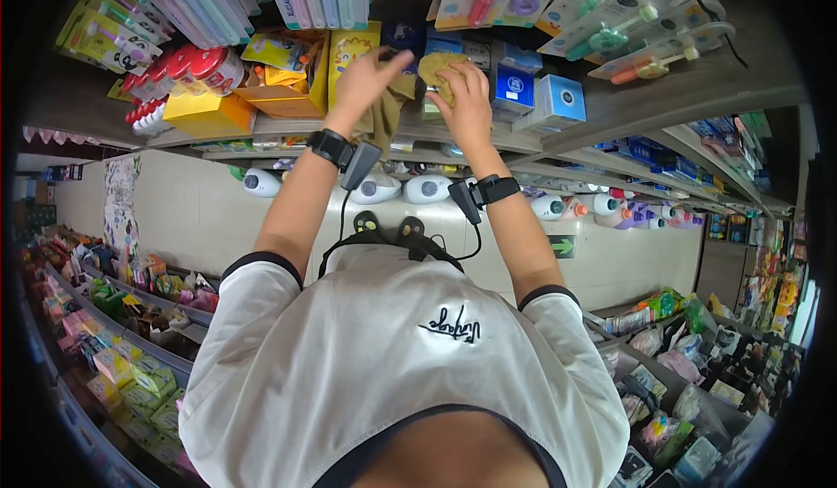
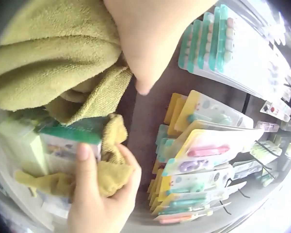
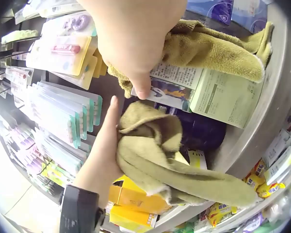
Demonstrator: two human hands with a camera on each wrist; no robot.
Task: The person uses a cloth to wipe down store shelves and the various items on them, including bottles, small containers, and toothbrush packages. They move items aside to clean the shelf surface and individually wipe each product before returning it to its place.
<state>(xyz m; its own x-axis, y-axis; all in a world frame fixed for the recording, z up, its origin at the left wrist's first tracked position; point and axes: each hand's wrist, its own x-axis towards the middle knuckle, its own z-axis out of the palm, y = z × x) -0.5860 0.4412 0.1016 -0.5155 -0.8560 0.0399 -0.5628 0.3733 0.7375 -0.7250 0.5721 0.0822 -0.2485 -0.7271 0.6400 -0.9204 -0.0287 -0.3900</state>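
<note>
An olive towelling cloth (image 3: pixel 150 150) hangs in folds from my left hand (image 1: pixel 366 87), which holds it at the shelf front. The left thumb stands out straight; the cloth hides the other fingers. With my right hand (image 1: pixel 469 105) I grip a small pale green and white box (image 3: pixel 228 94), thumb pressed on its printed face. More olive cloth (image 3: pixel 208 51) is bunched under the right fingers and trails along the box. Between the hands, behind the box, a dark blue rounded item (image 3: pixel 201 128) sits on the shelf.
Blue boxes (image 1: pixel 514 87) stand right of the hands. Yellow cartons (image 1: pixel 209 113) and red-lidded jars (image 1: pixel 214 65) are on the left. Carded toothbrushes (image 1: pixel 610 39) hang above. White bottles (image 1: pixel 427 189) line a lower level, and the shelf's grey front edge (image 3: pixel 276 63) runs close by.
</note>
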